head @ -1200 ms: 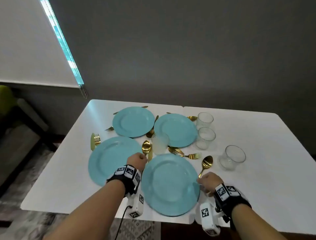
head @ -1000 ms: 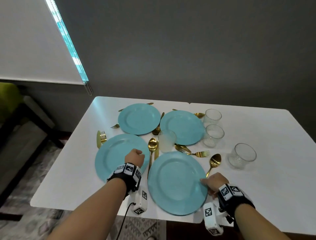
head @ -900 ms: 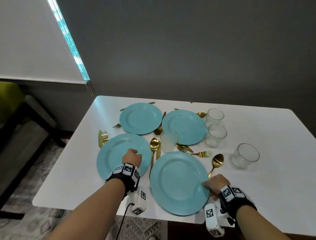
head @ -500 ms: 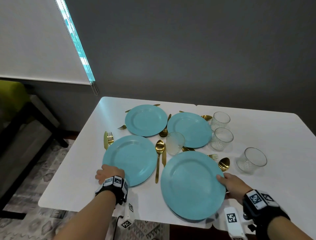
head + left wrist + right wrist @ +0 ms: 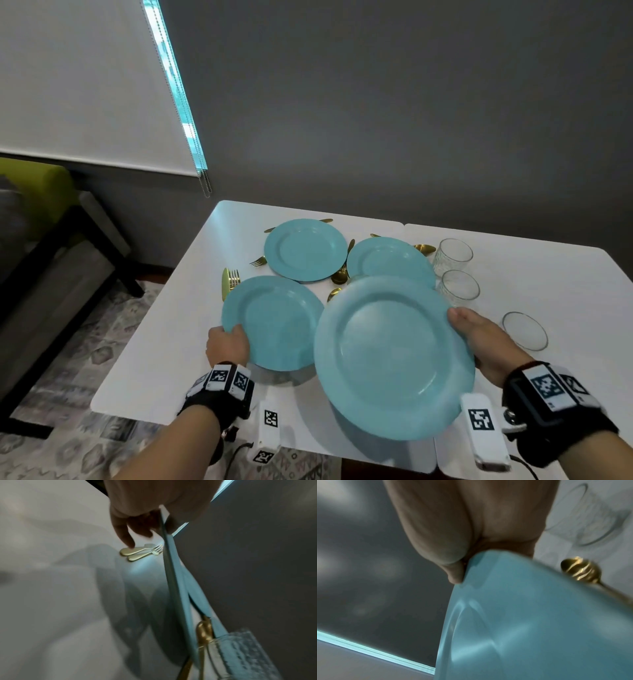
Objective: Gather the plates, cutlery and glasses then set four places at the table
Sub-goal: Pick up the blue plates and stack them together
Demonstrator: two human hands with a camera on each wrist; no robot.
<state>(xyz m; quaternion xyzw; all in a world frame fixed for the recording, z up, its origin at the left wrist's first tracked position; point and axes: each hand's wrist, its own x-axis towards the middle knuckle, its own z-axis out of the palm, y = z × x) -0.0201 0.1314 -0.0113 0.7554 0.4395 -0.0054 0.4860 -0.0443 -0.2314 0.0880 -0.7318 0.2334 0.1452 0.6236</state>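
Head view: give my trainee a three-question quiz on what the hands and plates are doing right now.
1. True or false: each hand holds a blue plate by its rim.
2. Which plate is raised higher and nearer the camera? A) the left hand's B) the right hand's
3. How many plates lie untouched at the back of the table?

Key
1. True: the left hand grips the left plate, and the right hand grips the right plate.
2. B: the right plate overlaps the left one and hides cutlery beneath it.
3. Two: the far left plate and the far right plate.
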